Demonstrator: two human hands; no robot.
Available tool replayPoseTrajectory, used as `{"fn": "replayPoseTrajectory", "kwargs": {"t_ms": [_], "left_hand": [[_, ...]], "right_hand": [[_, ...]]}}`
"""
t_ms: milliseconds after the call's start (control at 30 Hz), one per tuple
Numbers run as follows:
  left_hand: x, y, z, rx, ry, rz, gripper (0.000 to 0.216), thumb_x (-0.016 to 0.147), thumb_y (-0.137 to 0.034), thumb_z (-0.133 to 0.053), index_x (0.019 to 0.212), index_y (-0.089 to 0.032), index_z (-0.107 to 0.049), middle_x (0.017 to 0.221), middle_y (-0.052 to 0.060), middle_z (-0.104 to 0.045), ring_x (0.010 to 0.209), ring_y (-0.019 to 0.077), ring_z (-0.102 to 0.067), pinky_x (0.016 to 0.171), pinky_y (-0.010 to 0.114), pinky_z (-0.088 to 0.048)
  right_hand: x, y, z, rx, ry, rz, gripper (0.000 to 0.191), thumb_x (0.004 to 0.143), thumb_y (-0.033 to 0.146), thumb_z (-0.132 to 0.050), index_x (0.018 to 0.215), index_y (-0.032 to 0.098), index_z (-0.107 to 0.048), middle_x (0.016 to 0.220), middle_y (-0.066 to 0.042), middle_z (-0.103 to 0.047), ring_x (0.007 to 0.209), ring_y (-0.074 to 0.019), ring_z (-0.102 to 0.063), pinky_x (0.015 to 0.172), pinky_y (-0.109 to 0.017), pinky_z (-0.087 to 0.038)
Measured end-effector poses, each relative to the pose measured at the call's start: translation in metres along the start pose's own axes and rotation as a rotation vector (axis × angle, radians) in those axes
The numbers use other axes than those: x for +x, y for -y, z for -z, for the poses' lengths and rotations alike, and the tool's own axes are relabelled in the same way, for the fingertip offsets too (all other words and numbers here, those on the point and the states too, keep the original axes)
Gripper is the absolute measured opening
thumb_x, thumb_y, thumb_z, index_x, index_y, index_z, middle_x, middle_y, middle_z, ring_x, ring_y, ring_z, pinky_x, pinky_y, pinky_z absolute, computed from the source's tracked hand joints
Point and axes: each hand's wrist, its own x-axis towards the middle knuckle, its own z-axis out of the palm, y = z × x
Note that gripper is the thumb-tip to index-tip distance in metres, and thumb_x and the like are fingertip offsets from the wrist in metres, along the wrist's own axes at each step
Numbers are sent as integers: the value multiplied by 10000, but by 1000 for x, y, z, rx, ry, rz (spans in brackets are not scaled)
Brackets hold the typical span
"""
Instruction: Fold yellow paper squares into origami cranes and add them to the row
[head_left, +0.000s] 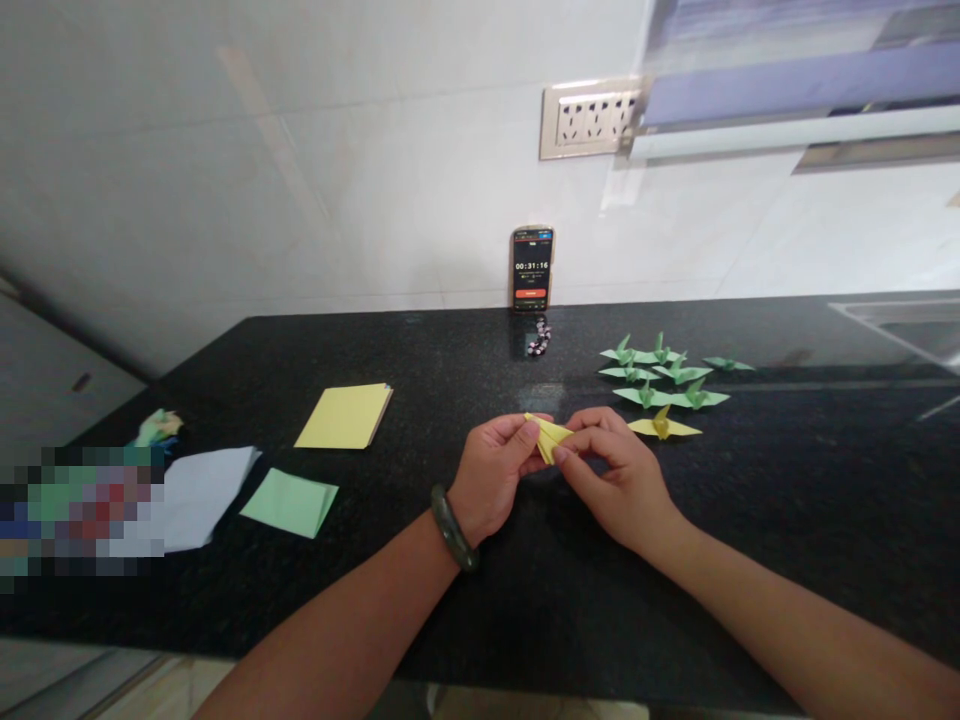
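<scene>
A small folded yellow paper piece (550,436) is pinched between both hands over the black countertop (525,580). My left hand (491,475), with a dark bangle on its wrist, grips the paper's left end with thumb and fingers closed. My right hand (619,475) pinches the right side with fingers pressed together. Just right of my hands lies a finished yellow paper crane (664,426), and behind it sit several green paper cranes (664,375).
A stack of yellow square sheets (345,415) and a green sheet (290,502) lie to the left, beside white paper (202,495). A phone (532,268) showing a timer leans against the back wall, with a small beaded item (540,337) before it. A sink edge (900,325) is at far right.
</scene>
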Motion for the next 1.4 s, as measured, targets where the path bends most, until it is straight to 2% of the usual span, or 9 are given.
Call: {"fn": "replayPoseTrajectory", "kwargs": {"t_ms": [233, 500, 833, 1233, 1400], "left_hand": [[0, 2, -2, 15, -41, -23, 240, 705, -307, -652, 817, -95, -648, 733, 52, -676, 662, 118, -614, 665, 259, -495], [0, 4, 0, 46, -23, -24, 277, 699, -318, -656, 871, -102, -637, 813, 74, -691, 754, 161, -637, 732, 308, -499], [0, 4, 0, 75, -42, -35, 290, 705, -359, -650, 838, -102, -656, 769, 67, -686, 709, 154, -635, 730, 321, -501], [0, 4, -2, 79, -81, -40, 304, 710, -387, -636, 796, -96, -649, 706, 57, -670, 642, 129, -619, 643, 266, -498], [0, 1, -4, 69, -94, -48, 287, 684, -379, -656, 757, -102, -650, 665, 48, -662, 621, 129, -614, 629, 265, -495]], "right_hand": [[1, -1, -1, -10, 2, -11, 137, 751, 164, -558, 618, 191, -575, 752, -31, -547, 703, -151, -543, 627, -282, -449], [1, -3, -1, 7, 4, -29, 137, 735, 175, -586, 601, 195, -603, 723, -20, -519, 671, -139, -534, 595, -271, -448], [0, -4, -2, 8, 36, -47, 141, 737, 155, -585, 602, 187, -609, 723, -19, -515, 680, -142, -528, 600, -274, -434], [0, -2, -3, 23, 39, -72, 142, 743, 158, -579, 603, 177, -596, 738, -19, -511, 676, -129, -522, 589, -254, -422], [0, -2, -4, 44, 1, -70, 187, 729, 146, -592, 555, 172, -530, 722, -14, -499, 669, -123, -519, 599, -251, -420]]}}
